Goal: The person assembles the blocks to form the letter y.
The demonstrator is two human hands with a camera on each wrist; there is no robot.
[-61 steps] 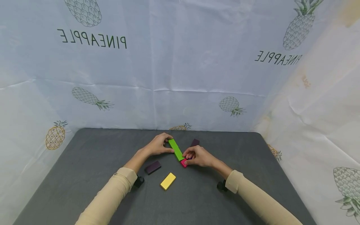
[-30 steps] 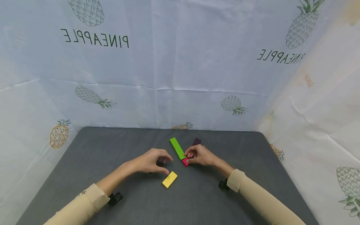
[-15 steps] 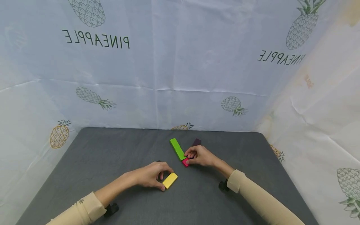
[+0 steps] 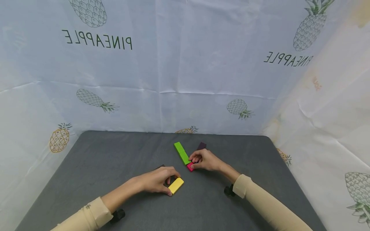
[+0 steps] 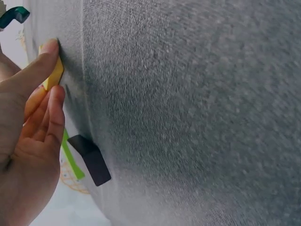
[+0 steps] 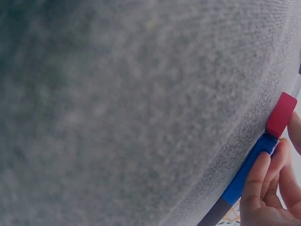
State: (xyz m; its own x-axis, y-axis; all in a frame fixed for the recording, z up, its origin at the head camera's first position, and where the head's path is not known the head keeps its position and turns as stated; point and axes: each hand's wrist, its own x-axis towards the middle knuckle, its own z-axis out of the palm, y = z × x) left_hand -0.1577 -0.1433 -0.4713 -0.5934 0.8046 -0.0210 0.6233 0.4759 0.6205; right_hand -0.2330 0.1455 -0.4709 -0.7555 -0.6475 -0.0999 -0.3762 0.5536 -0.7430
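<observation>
My left hand pinches a yellow block between thumb and fingertips at the table's middle; the left wrist view shows the same yellow block. Farther back, my right hand has curled fingers at a small red block. In the right wrist view, the thumb touches the red block while fingertips lie against a blue block adjoining it. A long bright green piece slants away from the red block. Beyond the right hand lies a dark purple block, in line with the blue one.
Another dark block lies just behind the left hand, mostly hidden by it in the head view. All of this is on a dark grey table. A white pineapple-print cloth hangs behind and at the sides.
My left hand left the green piece, came toward the front, took hold of the yellow block and shifted it slightly right. The right hand stays at the red block.
</observation>
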